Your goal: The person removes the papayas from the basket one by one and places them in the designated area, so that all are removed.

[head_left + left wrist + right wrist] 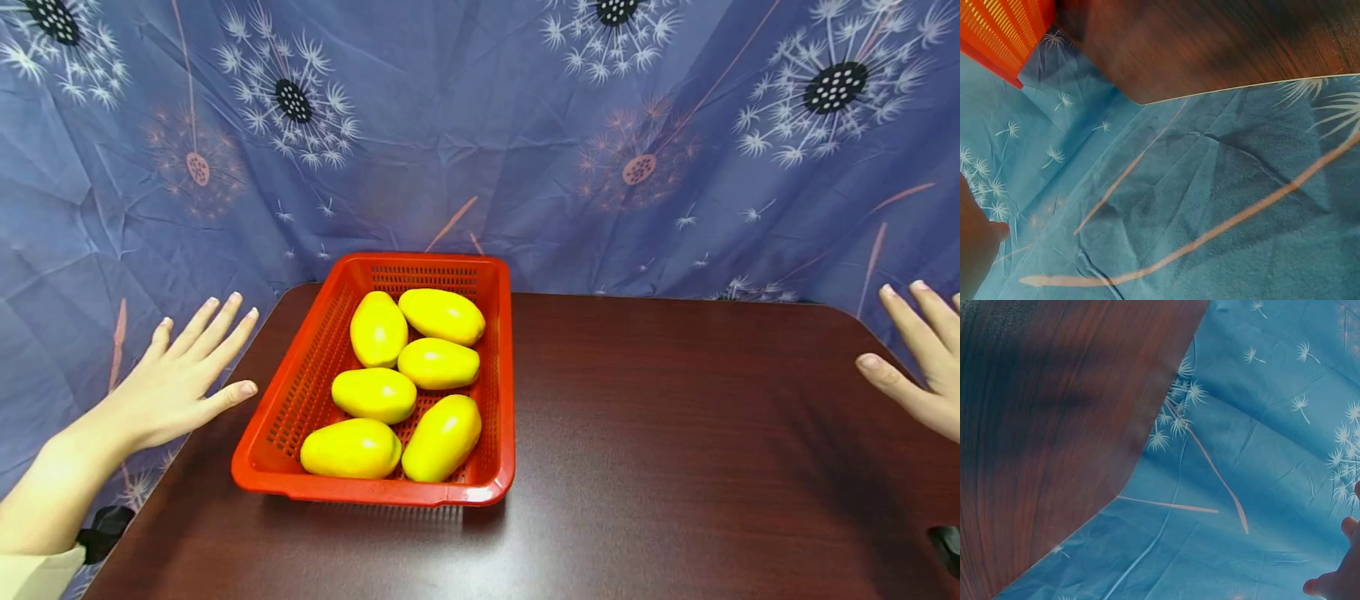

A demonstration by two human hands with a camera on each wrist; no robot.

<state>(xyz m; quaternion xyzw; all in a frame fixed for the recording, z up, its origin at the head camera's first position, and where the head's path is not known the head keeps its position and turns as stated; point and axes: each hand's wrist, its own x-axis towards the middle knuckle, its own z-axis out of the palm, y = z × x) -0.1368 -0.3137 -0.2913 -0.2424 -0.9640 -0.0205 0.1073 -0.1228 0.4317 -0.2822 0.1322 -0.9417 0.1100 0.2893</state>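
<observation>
Several yellow mangoes [373,395] lie in a red plastic basket [501,400] with slotted sides, on the left half of the table. To the left of the basket, my left hand [176,387] hovers at the table's left edge, fingers straight and spread, holding nothing. My right hand [926,367] is raised at the far right of the head view, partly cut off by the frame, its fingers spread and nothing in them. The left wrist view catches a corner of the basket [1004,37]. Part of the right hand [1338,569] shows low in the right wrist view.
The dark brown wooden table [660,433] has rounded back corners and a glossy top. Behind it and along its sides hangs a blue curtain [465,125] printed with dandelions. Dark bands sit at both wrists, the left one [105,533] below a pale sleeve.
</observation>
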